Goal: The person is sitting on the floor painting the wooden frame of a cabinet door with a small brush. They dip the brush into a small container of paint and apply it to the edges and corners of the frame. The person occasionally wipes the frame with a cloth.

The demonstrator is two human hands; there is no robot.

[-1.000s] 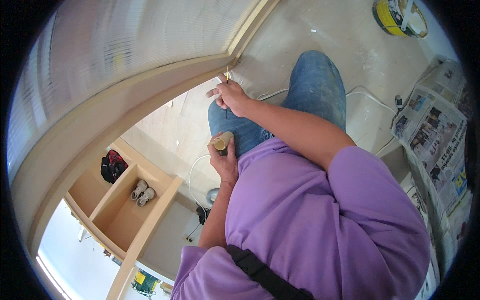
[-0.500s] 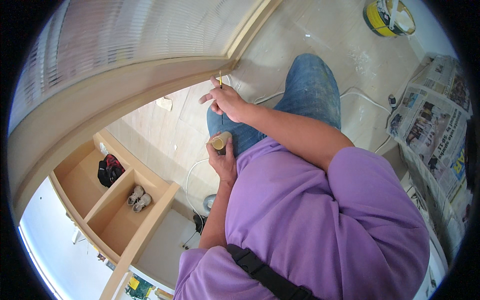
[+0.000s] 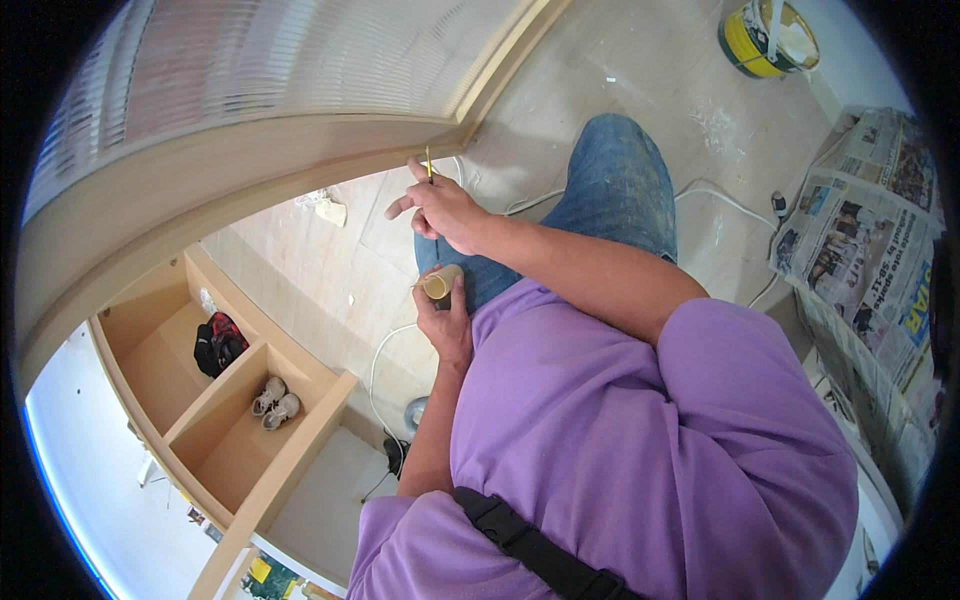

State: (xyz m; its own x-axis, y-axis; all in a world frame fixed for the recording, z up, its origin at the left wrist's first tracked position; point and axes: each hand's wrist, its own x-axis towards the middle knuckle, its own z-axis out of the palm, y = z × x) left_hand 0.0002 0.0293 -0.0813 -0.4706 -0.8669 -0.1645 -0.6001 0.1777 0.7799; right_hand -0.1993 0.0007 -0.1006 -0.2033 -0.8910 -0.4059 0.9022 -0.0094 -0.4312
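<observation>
My left hand [image 3: 446,325] is wrapped round a small cup [image 3: 438,285] with pale tan stuff inside, held close to my lap. Ahead of it, my right hand [image 3: 447,210] grips a thin paintbrush [image 3: 430,165] with a dark handle and a yellowish upper end. Its index finger reaches out to the left. The brush stands roughly upright between the fingers, near the lower edge of a wooden frame [image 3: 380,145] with a ribbed clear panel. Its lower end points down toward the cup.
On the left, an open wooden shelf [image 3: 300,365] holds shoes [image 3: 275,403] and a dark red-black bundle [image 3: 219,343]. A yellow-green bucket [image 3: 765,40] stands at the far right. Newspaper [image 3: 850,250] covers something on the right. White cable [image 3: 720,190] crosses the floor.
My right hand with the paintbrush has shifted slightly left and downward. The left hand still holds the cup in nearly the same place. The whole view has turned a little.
</observation>
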